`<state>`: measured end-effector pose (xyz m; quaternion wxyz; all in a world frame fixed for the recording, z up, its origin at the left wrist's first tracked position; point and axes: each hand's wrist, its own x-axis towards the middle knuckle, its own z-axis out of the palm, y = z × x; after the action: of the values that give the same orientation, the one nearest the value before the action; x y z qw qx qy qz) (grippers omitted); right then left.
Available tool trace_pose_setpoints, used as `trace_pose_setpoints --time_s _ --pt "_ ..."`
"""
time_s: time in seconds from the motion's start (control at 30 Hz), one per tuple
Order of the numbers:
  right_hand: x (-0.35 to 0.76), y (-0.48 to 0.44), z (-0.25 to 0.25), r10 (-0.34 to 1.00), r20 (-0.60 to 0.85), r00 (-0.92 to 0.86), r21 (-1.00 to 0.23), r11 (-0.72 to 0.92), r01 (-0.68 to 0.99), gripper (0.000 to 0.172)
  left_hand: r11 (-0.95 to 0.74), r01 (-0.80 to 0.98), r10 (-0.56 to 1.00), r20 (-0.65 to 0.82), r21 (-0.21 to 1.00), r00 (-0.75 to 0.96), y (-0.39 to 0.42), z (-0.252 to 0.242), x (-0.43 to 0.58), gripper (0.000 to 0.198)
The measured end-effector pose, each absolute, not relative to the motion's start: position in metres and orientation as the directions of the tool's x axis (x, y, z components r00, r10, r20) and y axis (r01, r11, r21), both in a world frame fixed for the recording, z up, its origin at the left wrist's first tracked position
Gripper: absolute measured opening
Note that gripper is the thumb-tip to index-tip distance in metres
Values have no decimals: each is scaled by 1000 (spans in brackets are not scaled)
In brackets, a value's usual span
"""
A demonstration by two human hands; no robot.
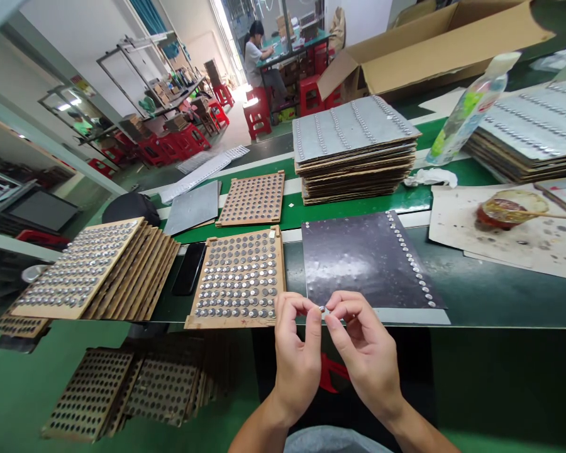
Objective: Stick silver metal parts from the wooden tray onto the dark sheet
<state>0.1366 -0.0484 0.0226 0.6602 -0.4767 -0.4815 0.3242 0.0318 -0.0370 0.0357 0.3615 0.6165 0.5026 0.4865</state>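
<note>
My left hand (296,352) and my right hand (365,349) meet at the table's near edge, fingertips pinched together around a tiny silver button cell (322,308). Which hand bears it is hard to tell; both touch it. Just left of my hands lies a wooden tray (202,314) with holes filled with several silver cells. Ahead of my hands lies a dark glossy sheet (358,258) with a row of cells stuck along its right edge.
Fanned wooden trays of cells (89,267) lie at left, a black phone (188,267) beside them. A stack of grey card sheets (353,148), a plastic bottle (466,110), a glue pot (509,207) on stained paper, and a cardboard box (434,44) stand behind. A person sits far back.
</note>
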Motion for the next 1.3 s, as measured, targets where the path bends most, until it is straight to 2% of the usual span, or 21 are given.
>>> trace_pose_setpoints --time_s 0.37,0.47,0.57,0.7,0.97,1.2,1.3 --pt "134 -47 19 885 304 353 -935 348 -68 10 -150 158 989 151 976 4 -37 40 35 31" --pt "139 -44 19 893 280 351 -927 347 -141 8 -133 123 991 131 984 17 -36 41 35 33" --pt "146 -38 22 923 219 317 -935 291 -202 18 -137 121 990 135 983 30 -36 41 34 33" --pt "150 -33 26 946 223 238 -960 255 -114 19 -146 150 989 142 978 40 -36 39 33 31" --pt "148 -44 22 896 339 285 -941 322 107 11 -155 201 987 158 967 1 -36 38 31 29" --pt "145 -40 22 893 280 353 -959 275 66 16 -185 248 982 189 951 7 -37 36 31 28" --pt "143 -39 22 907 210 364 -969 243 -48 19 -208 263 977 213 942 10 -38 37 31 27"
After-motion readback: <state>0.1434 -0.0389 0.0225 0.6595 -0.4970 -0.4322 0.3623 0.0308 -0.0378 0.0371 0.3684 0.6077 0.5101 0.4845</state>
